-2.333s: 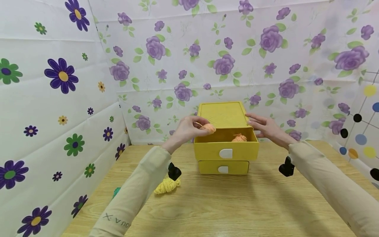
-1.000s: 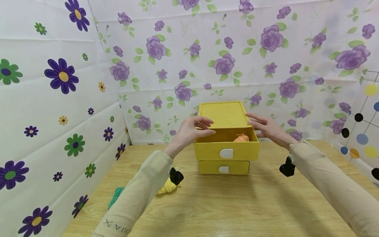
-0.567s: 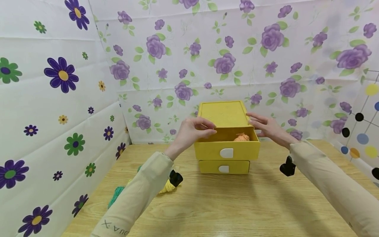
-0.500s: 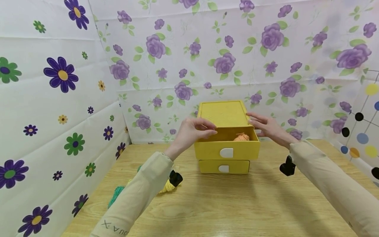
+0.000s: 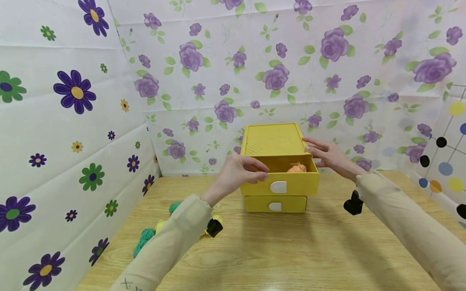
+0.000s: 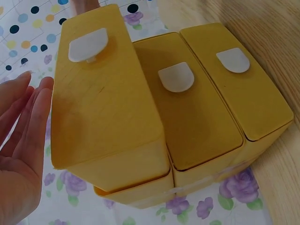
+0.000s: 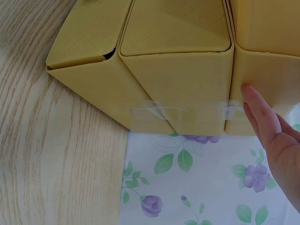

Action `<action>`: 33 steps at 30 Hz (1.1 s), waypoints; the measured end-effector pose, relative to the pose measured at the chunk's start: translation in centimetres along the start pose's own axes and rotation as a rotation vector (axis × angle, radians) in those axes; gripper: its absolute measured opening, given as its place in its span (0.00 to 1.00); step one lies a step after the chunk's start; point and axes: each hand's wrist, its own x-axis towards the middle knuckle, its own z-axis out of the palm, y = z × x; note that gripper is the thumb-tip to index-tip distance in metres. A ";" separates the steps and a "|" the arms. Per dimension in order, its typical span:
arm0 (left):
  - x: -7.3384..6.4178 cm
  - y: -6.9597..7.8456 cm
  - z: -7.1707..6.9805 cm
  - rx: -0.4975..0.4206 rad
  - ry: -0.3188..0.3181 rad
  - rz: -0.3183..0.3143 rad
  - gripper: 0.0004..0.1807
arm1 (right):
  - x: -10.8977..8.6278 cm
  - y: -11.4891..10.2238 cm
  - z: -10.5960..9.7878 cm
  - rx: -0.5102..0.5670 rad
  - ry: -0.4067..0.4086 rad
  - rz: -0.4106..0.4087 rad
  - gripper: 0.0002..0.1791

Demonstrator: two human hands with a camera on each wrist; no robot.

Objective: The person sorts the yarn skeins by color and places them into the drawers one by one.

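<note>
A yellow drawer box (image 5: 273, 139) stands at the back of the table, its top drawer (image 5: 302, 185) pulled out. An orange ball of yarn (image 5: 297, 168) shows in the drawer's right side; the left side of the inside is partly hidden by my left hand (image 5: 236, 173). That hand is at the drawer's front left rim, nothing in its fingers. In the left wrist view its fingers extend beside the drawer (image 6: 105, 103). My right hand (image 5: 329, 159) rests its fingertips on the right side of the box, as the right wrist view shows too, fingers (image 7: 258, 105) nearly straight.
Green yarn balls (image 5: 143, 242) and yellow yarn (image 5: 217, 219) lie on the wooden table (image 5: 273, 258) at the left, partly behind my left sleeve. A closed lower drawer (image 5: 255, 204) sits under the open one. Flowered cloth (image 5: 204, 93) hangs close behind the box.
My left hand held an orange yarn ball over the drawer, then let it go. It has since lowered to the front rim. My right hand has stayed at the box's side.
</note>
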 end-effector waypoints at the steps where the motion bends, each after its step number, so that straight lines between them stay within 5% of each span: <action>1: -0.1 -0.1 0.1 0.001 0.000 0.002 0.07 | 0.0 0.0 0.0 -0.003 0.001 0.000 0.32; 17: -1.7 -0.6 1.8 0.030 -0.015 -0.023 0.07 | 0.1 0.1 0.1 -0.015 0.017 0.008 0.32; 20: -1.5 -1.9 1.8 0.046 0.001 -0.005 0.07 | 0.1 0.0 0.1 -0.017 0.012 0.005 0.32; 33: -1.8 -2.7 2.6 0.169 0.055 0.087 0.06 | 0.0 0.0 0.2 -0.023 0.020 0.015 0.32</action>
